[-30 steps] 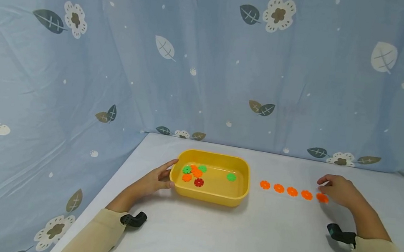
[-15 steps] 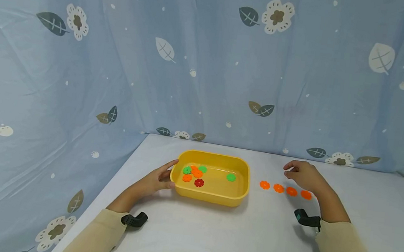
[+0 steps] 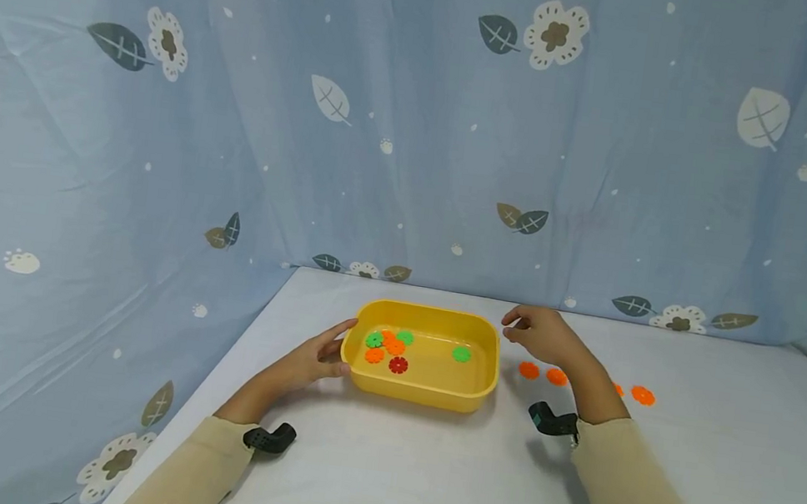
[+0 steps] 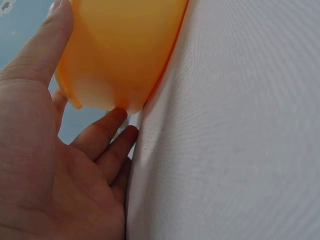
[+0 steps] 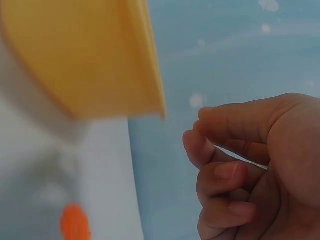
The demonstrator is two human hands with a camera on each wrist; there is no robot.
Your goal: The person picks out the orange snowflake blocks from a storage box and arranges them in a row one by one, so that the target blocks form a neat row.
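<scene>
My left hand holds the left end of a yellow plastic tub, thumb at its rim and fingertips against its wall. In the tub lie several notched snowflake discs: orange ones, green ones and a red one. My right hand hovers just right of the tub, apart from it. Its fingers are loosely bent, and the right wrist view shows nothing between thumb and fingertips. Below and beyond it, a row of orange discs runs rightward, partly hidden by the right arm.
A white cloth covers the table. Blue patterned curtain hangs behind and to the left. Dark wrist cameras sit at both sleeves. The row's far-right disc lies beyond the right forearm.
My right hand has moved left from the right end of the disc row, over the row, to beside the tub. The left hand and the tub have stayed put.
</scene>
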